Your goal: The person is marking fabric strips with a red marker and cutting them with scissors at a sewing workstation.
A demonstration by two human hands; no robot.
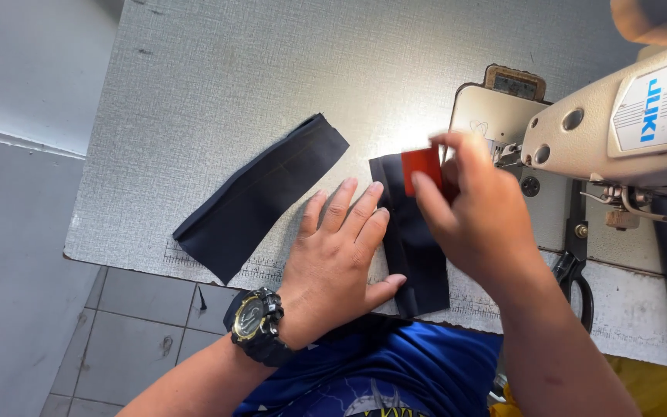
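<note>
While scissors (pixel 575 266) lie near, machine (pixel 619 123) beside.

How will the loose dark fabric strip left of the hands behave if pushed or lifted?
The dark fabric strip lies flat and folded, so it is probably floppy and would sag when lifted. It looks thin, likely light. On the textured table, a push may bunch it rather than slide it.

I see a small red rectangular label (pixel 421 170) pinched over the dark fabric strip. On the sewing machine's head, top right, sits a white rectangular nameplate (pixel 652 108) with blue lettering.
</note>
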